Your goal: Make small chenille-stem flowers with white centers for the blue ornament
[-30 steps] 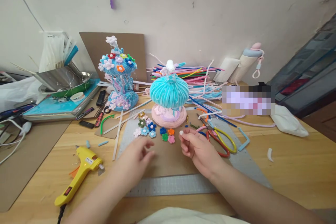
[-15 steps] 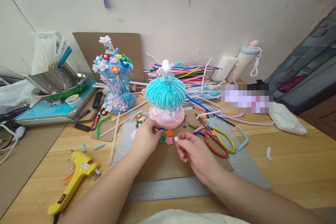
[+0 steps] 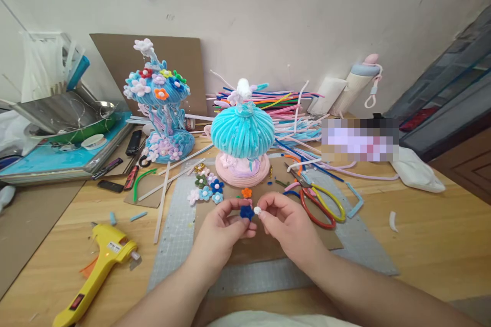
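My left hand pinches a dark blue pipe-cleaner flower in front of me. Close beside it, my right hand holds a small white ball between thumb and fingertips. Just beyond my fingers lies an orange flower; a pink one and a green one are mostly hidden by my left hand. To the left is a cluster of finished flowers with white centres. Behind stands a turquoise fuzzy dome on a pink round base.
A yellow hot glue gun lies at left. Scissors with red and yellow handles rest at right on the grey cutting mat. A flower-covered blue model stands behind left, and pipe cleaners are piled at the back.
My left hand has lifted the dark blue flower and brought it toward me, next to the white ball in my right hand. The finished flowers at left have come into fuller view.
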The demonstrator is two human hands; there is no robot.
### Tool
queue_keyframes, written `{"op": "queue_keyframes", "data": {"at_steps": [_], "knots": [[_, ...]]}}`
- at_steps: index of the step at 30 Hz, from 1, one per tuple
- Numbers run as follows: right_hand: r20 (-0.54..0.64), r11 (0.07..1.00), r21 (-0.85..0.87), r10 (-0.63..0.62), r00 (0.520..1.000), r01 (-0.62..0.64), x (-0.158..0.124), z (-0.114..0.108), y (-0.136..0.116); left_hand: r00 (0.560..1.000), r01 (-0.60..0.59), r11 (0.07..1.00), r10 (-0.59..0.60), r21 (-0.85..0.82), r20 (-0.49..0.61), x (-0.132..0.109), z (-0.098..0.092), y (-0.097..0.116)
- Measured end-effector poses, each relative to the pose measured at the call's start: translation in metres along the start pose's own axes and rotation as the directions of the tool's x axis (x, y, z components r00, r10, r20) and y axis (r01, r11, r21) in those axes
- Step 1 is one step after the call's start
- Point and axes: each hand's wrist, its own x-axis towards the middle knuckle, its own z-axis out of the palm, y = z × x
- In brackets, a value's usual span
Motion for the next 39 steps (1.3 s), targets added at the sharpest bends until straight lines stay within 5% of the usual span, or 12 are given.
{"op": "queue_keyframes", "data": {"at_steps": [7, 13, 17, 23, 39], "knots": [[0.002, 0.965, -0.197, -0.178, 0.984, 0.175, 0.000, -0.003, 0.004, 0.998, -0.056, 0.996, 0.057, 0.069, -0.020, -0.004, 0.002, 0.003], [0.154, 0.686, -0.569, -0.454, 0.878, 0.454, 0.000, -0.009, 0.006, 0.938, -0.302, 0.829, 0.346, 0.471, -0.006, -0.009, 0.000, 0.004], [0.203, 0.562, -0.669, -0.491, 0.847, 0.486, 0.001, -0.011, 0.006, 0.910, -0.369, 0.736, 0.412, 0.567, 0.057, -0.011, -0.003, 0.004], [0.260, 0.459, -0.720, -0.518, 0.815, 0.521, 0.002, -0.011, 0.005, 0.907, -0.365, 0.729, 0.418, 0.579, 0.045, -0.010, -0.003, 0.006], [0.354, 0.388, -0.734, -0.482, 0.801, 0.558, 0.002, -0.012, 0.006, 0.879, -0.411, 0.651, 0.470, 0.638, 0.087, -0.010, -0.004, 0.005]]}}
